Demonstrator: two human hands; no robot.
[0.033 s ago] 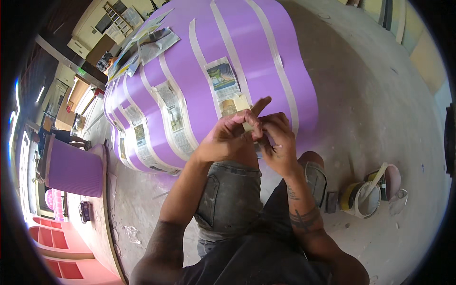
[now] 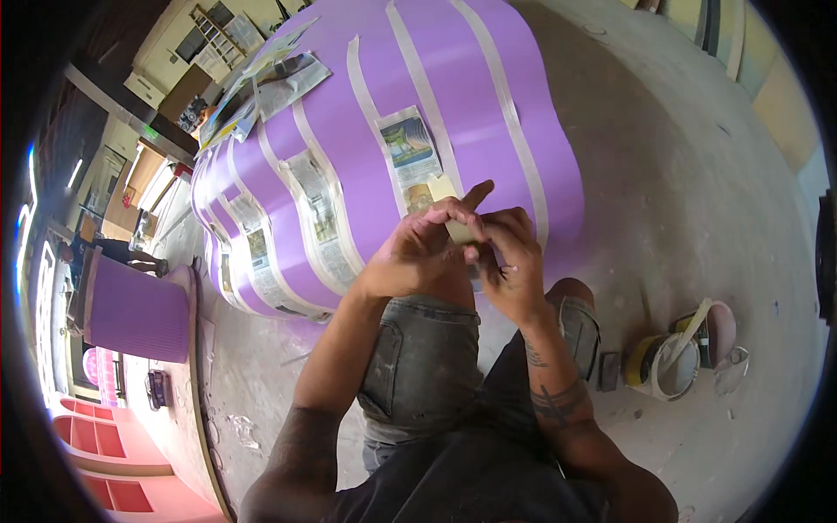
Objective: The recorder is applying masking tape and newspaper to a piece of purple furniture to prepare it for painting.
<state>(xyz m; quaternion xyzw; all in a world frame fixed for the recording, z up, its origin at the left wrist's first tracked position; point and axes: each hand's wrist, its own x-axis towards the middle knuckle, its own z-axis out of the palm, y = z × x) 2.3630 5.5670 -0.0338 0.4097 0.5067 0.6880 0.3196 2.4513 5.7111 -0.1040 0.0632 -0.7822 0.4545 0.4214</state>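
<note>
In front of my chest, a short cream piece of masking tape (image 2: 459,231) is between both hands, partly hidden by the fingers. My left hand (image 2: 417,257) is closed on it, with one finger sticking out past it. Against it, at the right, my right hand (image 2: 514,261) pinches the tape's side with curled fingers. Just beyond the hands rises a large, wavy purple piece (image 2: 475,113) with pale tape strips (image 2: 506,96) running across it. Sheets of newspaper (image 2: 408,148) cover some bands between the strips.
Loose newspaper (image 2: 292,85) lies on top of the purple piece. On the floor at right stand a paint bucket (image 2: 645,370) with a brush (image 2: 689,333) and a clear cup (image 2: 732,370). At left are a ribbed purple counter (image 2: 139,305), a person (image 2: 131,253) behind it, and pink shelving (image 2: 105,436).
My hands have shifted very slightly, and a little more of the cream tape shows between the fingers. Nothing else has visibly moved.
</note>
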